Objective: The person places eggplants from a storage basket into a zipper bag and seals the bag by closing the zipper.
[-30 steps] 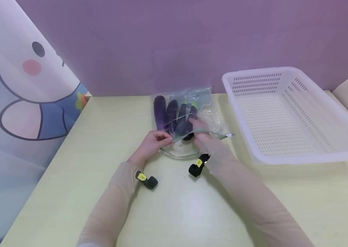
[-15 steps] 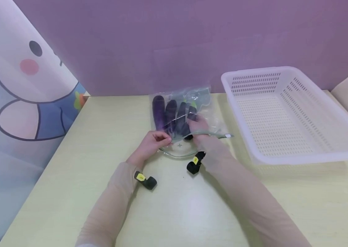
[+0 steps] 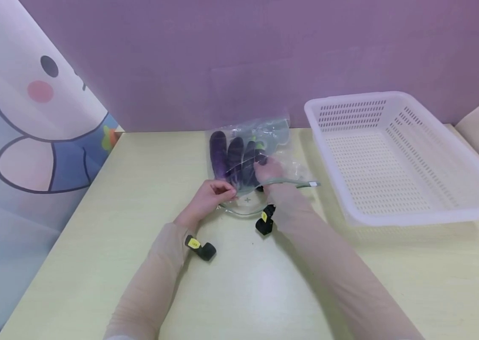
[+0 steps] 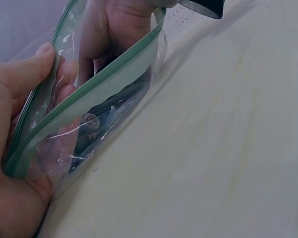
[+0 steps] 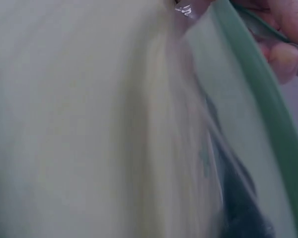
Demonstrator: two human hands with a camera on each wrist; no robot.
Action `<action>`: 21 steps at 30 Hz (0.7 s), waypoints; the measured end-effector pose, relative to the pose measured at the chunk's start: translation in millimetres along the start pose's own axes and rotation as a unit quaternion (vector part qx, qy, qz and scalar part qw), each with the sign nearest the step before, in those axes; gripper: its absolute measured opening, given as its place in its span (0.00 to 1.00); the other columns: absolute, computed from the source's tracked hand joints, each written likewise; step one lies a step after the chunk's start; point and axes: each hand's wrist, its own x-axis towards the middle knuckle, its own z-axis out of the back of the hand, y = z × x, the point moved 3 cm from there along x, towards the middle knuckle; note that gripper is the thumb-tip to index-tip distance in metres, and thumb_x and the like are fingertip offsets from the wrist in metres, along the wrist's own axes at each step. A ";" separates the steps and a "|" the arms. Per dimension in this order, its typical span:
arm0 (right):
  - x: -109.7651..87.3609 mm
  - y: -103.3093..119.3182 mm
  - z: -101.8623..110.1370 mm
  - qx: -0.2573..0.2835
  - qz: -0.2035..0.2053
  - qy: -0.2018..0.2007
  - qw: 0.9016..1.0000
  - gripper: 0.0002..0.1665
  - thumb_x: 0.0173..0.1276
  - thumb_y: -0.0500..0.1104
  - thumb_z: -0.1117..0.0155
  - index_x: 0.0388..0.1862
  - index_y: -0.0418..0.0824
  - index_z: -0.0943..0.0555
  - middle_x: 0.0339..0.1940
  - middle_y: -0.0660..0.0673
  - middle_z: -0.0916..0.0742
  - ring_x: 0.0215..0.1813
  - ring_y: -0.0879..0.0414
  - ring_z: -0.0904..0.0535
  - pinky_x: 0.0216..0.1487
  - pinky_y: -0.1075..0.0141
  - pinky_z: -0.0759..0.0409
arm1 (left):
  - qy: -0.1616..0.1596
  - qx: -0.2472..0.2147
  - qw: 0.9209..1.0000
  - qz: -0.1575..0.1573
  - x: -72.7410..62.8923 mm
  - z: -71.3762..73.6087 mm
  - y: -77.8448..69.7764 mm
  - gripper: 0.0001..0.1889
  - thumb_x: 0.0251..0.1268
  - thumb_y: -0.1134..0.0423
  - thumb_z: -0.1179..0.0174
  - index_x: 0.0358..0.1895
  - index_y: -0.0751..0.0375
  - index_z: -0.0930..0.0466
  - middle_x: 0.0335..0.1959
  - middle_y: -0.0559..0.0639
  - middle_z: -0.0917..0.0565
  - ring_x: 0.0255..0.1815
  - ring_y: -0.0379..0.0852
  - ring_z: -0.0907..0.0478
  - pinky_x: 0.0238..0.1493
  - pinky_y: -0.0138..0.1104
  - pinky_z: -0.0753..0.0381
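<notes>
A clear zip bag (image 3: pixel 279 134) with a green seal lies at the back of the table, its mouth toward me. Several dark purple eggplants (image 3: pixel 219 153) lie side by side inside it. My left hand (image 3: pixel 205 198) pinches the left side of the bag's mouth between thumb and fingers; the left wrist view shows the green seal (image 4: pixel 97 79) spread apart there. Through the mouth reaches my right hand (image 3: pixel 270 171), its fingers bent over the rightmost eggplant (image 3: pixel 260 155), which it partly covers. The right wrist view is blurred and shows mainly the bag's green edge (image 5: pixel 253 74).
A white perforated plastic basket (image 3: pixel 345 189) stands on the table to the right. Behind the table rises a purple panel (image 3: pixel 171 71). A cartoon-printed sheet (image 3: pixel 31 141) hangs on the left.
My right hand has shifted slightly left inside the bag, and the rightmost eggplant has moved left with it, closer to the others. My left hand keeps its pinch on the bag.
</notes>
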 end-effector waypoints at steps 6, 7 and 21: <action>-0.2 -0.1 0.5 -0.056 0.014 0.023 0.998 0.35 0.69 0.53 0.48 0.69 0.35 0.37 0.68 0.34 0.29 0.69 0.42 0.35 0.69 0.54 0.37 | -0.005 0.002 1.000 0.007 -0.9 0.2 1.1 0.09 0.61 0.74 0.42 0.40 0.80 0.22 0.25 0.36 0.20 0.27 0.32 0.22 0.33 0.25 0.23; -0.4 -0.4 0.4 -0.058 0.014 0.026 0.998 0.36 0.69 0.53 0.48 0.69 0.35 0.37 0.68 0.34 0.30 0.69 0.42 0.35 0.70 0.54 0.37 | -0.005 0.002 1.000 0.007 -1.1 0.0 0.9 0.09 0.61 0.74 0.42 0.40 0.80 0.22 0.25 0.36 0.20 0.27 0.32 0.22 0.33 0.25 0.23; -19.4 1.5 10.3 -0.117 0.049 0.069 0.989 0.48 0.64 0.53 0.42 0.73 0.32 0.49 0.74 0.33 0.40 0.74 0.41 0.44 0.73 0.55 0.44 | -0.007 -0.021 1.000 0.012 -0.1 1.9 1.5 0.09 0.63 0.73 0.43 0.41 0.80 0.23 0.25 0.38 0.18 0.28 0.33 0.20 0.35 0.26 0.21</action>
